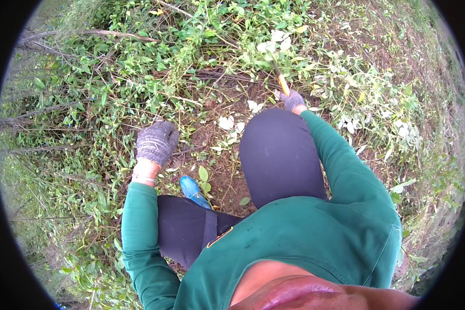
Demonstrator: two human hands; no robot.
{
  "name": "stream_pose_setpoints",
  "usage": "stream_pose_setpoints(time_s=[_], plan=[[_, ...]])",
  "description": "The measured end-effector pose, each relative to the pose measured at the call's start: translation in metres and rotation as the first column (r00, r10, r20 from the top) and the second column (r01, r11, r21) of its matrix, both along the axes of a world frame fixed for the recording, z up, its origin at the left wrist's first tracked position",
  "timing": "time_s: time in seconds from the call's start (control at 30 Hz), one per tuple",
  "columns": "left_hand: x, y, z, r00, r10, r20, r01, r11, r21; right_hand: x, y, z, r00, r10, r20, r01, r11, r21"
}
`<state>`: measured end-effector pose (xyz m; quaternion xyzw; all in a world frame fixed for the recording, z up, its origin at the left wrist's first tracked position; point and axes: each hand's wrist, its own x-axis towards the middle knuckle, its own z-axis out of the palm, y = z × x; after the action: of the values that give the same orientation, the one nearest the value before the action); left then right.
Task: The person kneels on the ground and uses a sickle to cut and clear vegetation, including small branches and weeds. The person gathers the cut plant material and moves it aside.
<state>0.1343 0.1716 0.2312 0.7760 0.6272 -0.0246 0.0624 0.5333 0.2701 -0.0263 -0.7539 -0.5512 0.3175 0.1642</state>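
Note:
My left hand [158, 141], in a grey knitted glove, is curled closed low over the weeds left of the bare soil. Its fingertips are turned away from view, so what it holds, if anything, is hidden. Farther out and to the right, past my raised knee, my right hand [293, 100] in a matching glove grips a hand tool [283, 84] by its yellow-orange handle. A dark, narrow shaft or blade runs from the handle into leafy weeds [274, 46] with pale leaf undersides. Leaves cover its far end, so its exact kind cannot be made out.
Brown soil [227, 178] strewn with cut stems lies between my legs. A blue shoe [192, 190] shows beside my left leg. Dense green weeds [124, 67] stand ahead and left, with a dry branch [113, 34] across them. Loose leafy plants [367, 82] lie to the right.

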Motion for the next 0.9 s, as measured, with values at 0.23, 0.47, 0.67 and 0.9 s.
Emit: stream_pose_setpoints(time_s=[0.23, 0.47, 0.67, 0.9], plan=[[-0.002, -0.012, 0.005, 0.995, -0.068, 0.069, 0.062, 0.994, 0.085, 0.177, -0.191, 0.031, 0.958, 0.047, 0.282, 0.049, 0.945, -0.323], [-0.005, -0.013, 0.009, 0.992, -0.041, 0.122, 0.037, 0.999, 0.029, 0.225, -0.274, 0.096, 0.827, -0.019, 0.563, 0.248, 0.909, -0.334], [0.010, -0.008, 0.012, 0.976, -0.164, 0.142, 0.153, 0.984, 0.086, 0.082, -0.131, 0.095, 0.973, 0.154, 0.171, -0.174, 0.979, 0.108], [0.006, -0.007, 0.005, 0.997, -0.053, 0.064, 0.057, 0.997, -0.058, -0.064, 0.103, 0.060, 0.979, 0.196, 0.051, -0.200, 0.974, 0.109]])
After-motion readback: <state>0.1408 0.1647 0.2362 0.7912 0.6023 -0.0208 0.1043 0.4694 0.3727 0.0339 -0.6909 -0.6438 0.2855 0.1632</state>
